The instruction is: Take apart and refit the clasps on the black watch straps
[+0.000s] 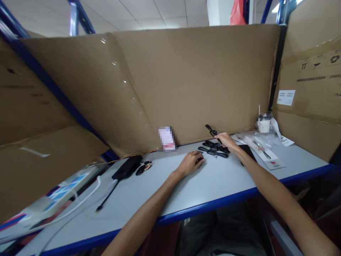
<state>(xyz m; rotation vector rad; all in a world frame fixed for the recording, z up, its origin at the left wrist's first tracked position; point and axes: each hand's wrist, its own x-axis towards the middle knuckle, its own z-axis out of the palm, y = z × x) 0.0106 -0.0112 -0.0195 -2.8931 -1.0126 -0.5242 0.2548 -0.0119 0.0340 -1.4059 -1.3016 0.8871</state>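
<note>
My right hand (226, 139) reaches to the back of the grey table (160, 192) and pinches a black watch strap (211, 131) that sticks up toward the cardboard wall. Just under it lie several black watch straps (214, 149) in a small pile. My left hand (190, 163) rests on the table left of the pile, fingers curled over a small dark object (199, 160) that I cannot make out.
A black flat device with a thin cable (125, 169) and two small dark oval parts (144, 167) lie to the left. Clear plastic bags with parts (262, 147) and a small white cup (263, 125) sit at right. Cardboard walls (173, 85) enclose the table; a white cable (80, 202) runs at left.
</note>
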